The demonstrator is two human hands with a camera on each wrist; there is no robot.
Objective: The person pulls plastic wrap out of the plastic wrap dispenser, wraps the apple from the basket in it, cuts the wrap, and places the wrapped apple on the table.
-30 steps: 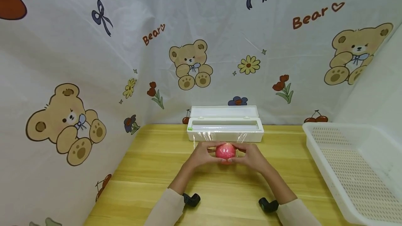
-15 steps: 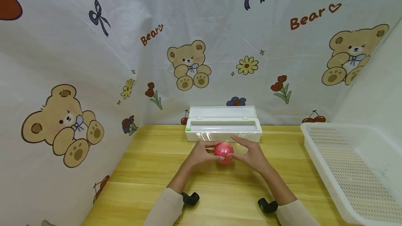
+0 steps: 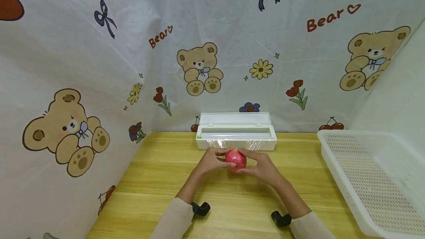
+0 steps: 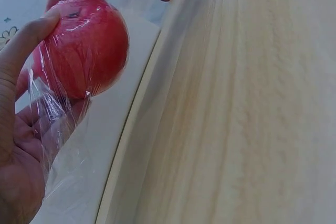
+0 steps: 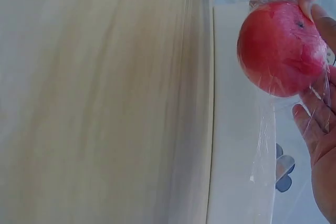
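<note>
Inward-slanting forearms (image 3: 291, 194), left grip (image 3: 211, 160), right grip (image 3: 263, 166) around red fruit (image 3: 237, 159)

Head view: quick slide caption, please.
Left hand and right hand hold a film-covered red fruit before an open white box.

Before you, wood-patterned surface (image 3: 240, 204), yellow-toned, grain running mostly left to right. Along its far edge, white oblong box (image 3: 269, 144) lies lengthwise, lid (image 3: 235, 118) raised at back, green mark (image 3: 199, 137) near left end. On your right, white basket (image 3: 342, 180), slotted bottom, well apart from box, cut off by view's edge.
</note>
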